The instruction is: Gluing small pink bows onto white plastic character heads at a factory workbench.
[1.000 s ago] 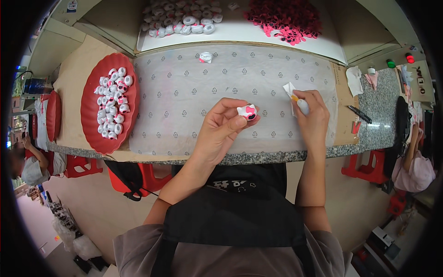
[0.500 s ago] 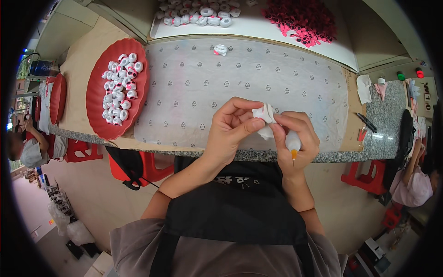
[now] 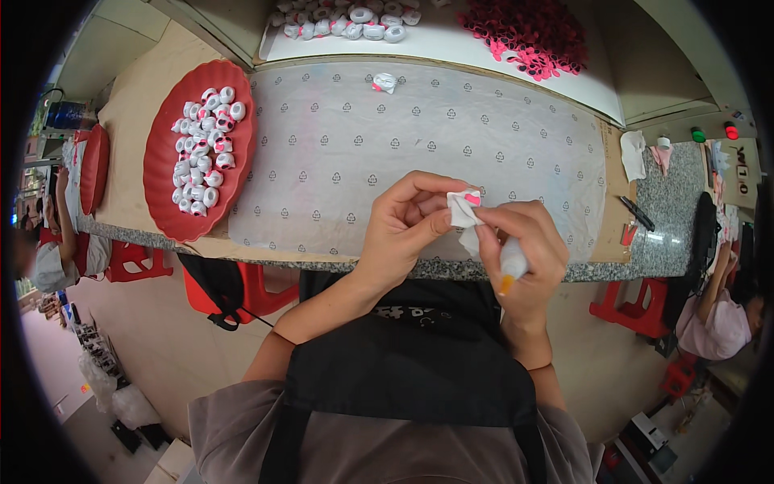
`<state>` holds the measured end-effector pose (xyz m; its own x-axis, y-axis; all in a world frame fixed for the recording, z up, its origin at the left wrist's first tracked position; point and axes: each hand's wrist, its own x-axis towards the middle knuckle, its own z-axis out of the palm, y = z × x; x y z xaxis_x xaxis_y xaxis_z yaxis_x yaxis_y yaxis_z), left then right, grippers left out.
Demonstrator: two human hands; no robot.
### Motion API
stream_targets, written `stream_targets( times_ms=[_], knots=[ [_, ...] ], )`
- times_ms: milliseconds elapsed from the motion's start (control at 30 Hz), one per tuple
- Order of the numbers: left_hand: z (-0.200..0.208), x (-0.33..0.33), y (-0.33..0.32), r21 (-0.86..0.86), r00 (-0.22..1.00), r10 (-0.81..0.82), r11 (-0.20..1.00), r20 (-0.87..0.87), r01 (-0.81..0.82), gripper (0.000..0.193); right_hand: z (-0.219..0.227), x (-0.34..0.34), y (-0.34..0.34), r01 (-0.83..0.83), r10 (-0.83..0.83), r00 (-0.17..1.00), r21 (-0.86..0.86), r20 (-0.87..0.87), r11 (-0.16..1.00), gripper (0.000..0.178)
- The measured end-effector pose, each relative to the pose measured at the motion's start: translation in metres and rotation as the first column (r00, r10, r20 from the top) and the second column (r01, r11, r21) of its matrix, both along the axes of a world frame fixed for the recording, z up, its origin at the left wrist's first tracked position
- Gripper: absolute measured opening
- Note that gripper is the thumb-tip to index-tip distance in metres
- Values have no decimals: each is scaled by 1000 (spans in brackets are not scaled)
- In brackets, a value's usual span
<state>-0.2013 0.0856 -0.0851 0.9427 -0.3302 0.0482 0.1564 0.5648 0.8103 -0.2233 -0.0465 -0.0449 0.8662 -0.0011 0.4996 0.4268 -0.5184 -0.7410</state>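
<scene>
A small white piece with a pink patch (image 3: 466,203) sits pinched between the fingertips of both hands, held above the near edge of the counter, close to the person's chest. The left hand (image 3: 403,230) is closed on it from the nine o'clock side, thumb and forefinger clamped on its edge. The right hand (image 3: 520,250) meets it from four o'clock, its fingertips pressing a bit of white cloth or paper (image 3: 468,239) against the piece, while its curled fingers grip a small white bottle with an orange tip (image 3: 511,266) pointing down toward six o'clock. Under and beyond the hands, toward twelve o'clock, lies a clear plastic sheet printed with small symbols (image 3: 355,145), spread over the brown worktop. One more white and pink piece (image 3: 384,82) lies alone on the sheet at about eleven o'clock, well apart from the hands. At ten o'clock a red oval tray (image 3: 161,173) holds a heap of small white rings with pink marks (image 3: 203,149). Farther off at twelve o'clock a white board carries more white rings (image 3: 355,18), and at one o'clock a pile of pink cut-outs (image 3: 528,34). At three o'clock a black pen (image 3: 637,213) lies on the counter's grey stone edge (image 3: 661,242).
</scene>
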Motion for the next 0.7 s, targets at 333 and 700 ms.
stream_targets(
  times_ms=[333,700],
  knots=[
    [9,5,4,-291,961,-192,948,-201,128,24,1,1,-50,421,-440,892,-167,-100,892,17],
    [39,22,65,167,898,293,918,327,-361,22,-10,-5,-47,300,-214,926,261,-311,917,10]
  ],
)
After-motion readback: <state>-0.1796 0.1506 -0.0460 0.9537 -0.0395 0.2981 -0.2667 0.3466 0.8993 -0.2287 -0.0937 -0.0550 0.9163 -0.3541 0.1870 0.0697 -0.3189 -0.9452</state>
